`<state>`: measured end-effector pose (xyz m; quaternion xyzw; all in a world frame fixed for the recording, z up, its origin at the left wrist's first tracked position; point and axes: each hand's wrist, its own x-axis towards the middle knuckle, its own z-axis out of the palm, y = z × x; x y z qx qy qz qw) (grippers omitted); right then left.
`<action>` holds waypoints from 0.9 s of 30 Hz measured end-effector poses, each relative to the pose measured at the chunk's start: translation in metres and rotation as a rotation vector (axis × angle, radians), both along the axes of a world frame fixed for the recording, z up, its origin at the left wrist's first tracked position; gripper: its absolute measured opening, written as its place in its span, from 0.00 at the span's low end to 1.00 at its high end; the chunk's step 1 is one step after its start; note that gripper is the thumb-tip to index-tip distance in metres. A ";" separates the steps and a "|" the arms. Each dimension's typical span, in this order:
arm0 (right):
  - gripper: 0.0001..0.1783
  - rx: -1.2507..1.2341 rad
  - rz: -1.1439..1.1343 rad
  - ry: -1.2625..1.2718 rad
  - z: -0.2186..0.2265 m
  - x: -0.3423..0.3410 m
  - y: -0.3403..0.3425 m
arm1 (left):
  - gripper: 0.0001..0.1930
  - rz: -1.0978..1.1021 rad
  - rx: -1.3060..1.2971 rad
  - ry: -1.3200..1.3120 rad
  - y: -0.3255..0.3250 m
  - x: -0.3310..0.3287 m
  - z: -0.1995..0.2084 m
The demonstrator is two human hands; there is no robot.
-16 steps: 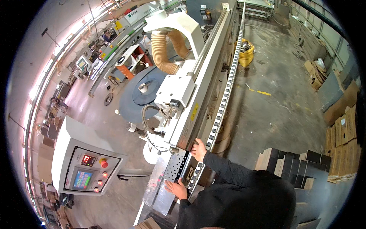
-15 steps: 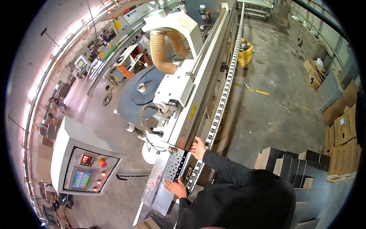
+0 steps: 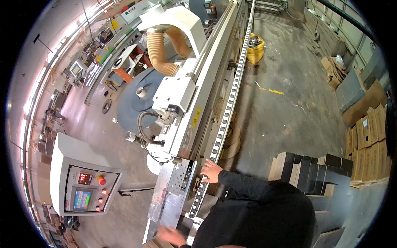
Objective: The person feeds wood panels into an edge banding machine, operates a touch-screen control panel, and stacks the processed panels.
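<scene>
My right hand [image 3: 211, 170] is at the near part of a long white rail lined with dark pads [image 3: 226, 120], beside the perforated metal plate [image 3: 178, 180] of a white machine [image 3: 175, 95]. Its fingers are spread and nothing shows in them. Low in the picture, my left hand [image 3: 170, 235] is smeared by motion. It is over or beside a stack of thin brown boards [image 3: 155, 243] at the lower edge, and its fingers cannot be made out. A smooth metal bed [image 3: 173, 208] runs between the two hands.
A control panel [image 3: 84, 186] with a lit screen and red buttons stands on the left. Behind the machine lies a large dark disc [image 3: 138, 103]. To the right are stacked dark panels [image 3: 312, 173], cardboard boxes [image 3: 370, 140] and a yellow sack [image 3: 255, 51].
My left hand has left the perforated plate and moved down and left to the boards. My right hand has come back slightly from the machine's edge onto the padded rail. The view has shifted.
</scene>
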<state>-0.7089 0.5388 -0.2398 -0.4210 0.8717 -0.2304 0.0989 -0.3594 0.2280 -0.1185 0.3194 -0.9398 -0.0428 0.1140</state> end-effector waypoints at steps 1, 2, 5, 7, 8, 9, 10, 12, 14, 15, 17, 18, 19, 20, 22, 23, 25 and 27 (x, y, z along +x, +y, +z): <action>0.30 -0.048 -0.017 0.032 -0.011 0.003 -0.010 | 0.34 0.083 -0.031 0.016 -0.001 0.025 0.048; 0.31 -0.038 -0.013 0.007 -0.013 0.005 -0.012 | 0.37 0.146 -0.055 0.031 0.000 0.039 0.094; 0.31 0.005 0.016 -0.043 -0.005 0.001 -0.017 | 0.43 0.323 -0.278 0.102 -0.046 0.111 0.130; 0.31 0.004 0.022 -0.032 -0.005 0.000 -0.013 | 0.47 0.452 -0.317 0.034 -0.081 0.156 0.111; 0.32 0.000 0.024 -0.027 -0.005 0.000 -0.013 | 0.50 0.515 -0.312 -0.026 -0.095 0.178 0.099; 0.30 0.047 0.049 -0.039 -0.002 -0.002 -0.015 | 0.52 0.575 -0.295 -0.081 -0.104 0.200 0.085; 0.30 0.056 0.060 -0.041 0.001 -0.003 -0.017 | 0.54 0.623 -0.275 -0.147 -0.111 0.218 0.073; 0.29 0.074 0.073 -0.051 0.002 -0.003 -0.017 | 0.58 0.678 -0.247 -0.247 -0.123 0.250 0.054; 0.29 0.069 0.076 -0.048 0.001 -0.001 -0.017 | 0.62 0.719 -0.220 -0.308 -0.140 0.276 0.047; 0.30 0.038 0.052 -0.035 -0.011 -0.003 -0.018 | 0.64 0.744 -0.177 -0.321 -0.150 0.278 0.049; 0.30 0.032 0.017 -0.010 -0.021 -0.008 -0.013 | 0.63 0.786 0.125 -0.306 -0.139 0.250 0.069; 0.30 0.045 0.013 -0.009 -0.020 -0.009 -0.011 | 0.62 0.767 0.264 -0.263 -0.112 0.219 0.097; 0.30 0.044 0.024 -0.015 -0.016 -0.006 -0.015 | 0.61 0.763 0.387 -0.219 -0.093 0.203 0.123; 0.30 0.045 0.038 -0.018 -0.013 -0.003 -0.019 | 0.56 0.730 0.143 -0.145 -0.084 0.196 0.133; 0.30 0.059 0.047 -0.027 -0.013 -0.001 -0.021 | 0.47 0.638 -0.318 -0.012 -0.070 0.191 0.127; 0.30 0.074 0.051 -0.030 -0.012 -0.004 -0.020 | 0.42 0.588 -0.545 0.046 -0.061 0.193 0.119; 0.31 0.099 0.076 -0.039 -0.009 -0.002 -0.025 | 0.40 0.452 -0.345 0.050 -0.079 0.189 0.117; 0.31 0.130 0.037 -0.022 -0.005 -0.008 -0.014 | 0.48 0.348 -0.248 0.091 -0.065 0.136 0.096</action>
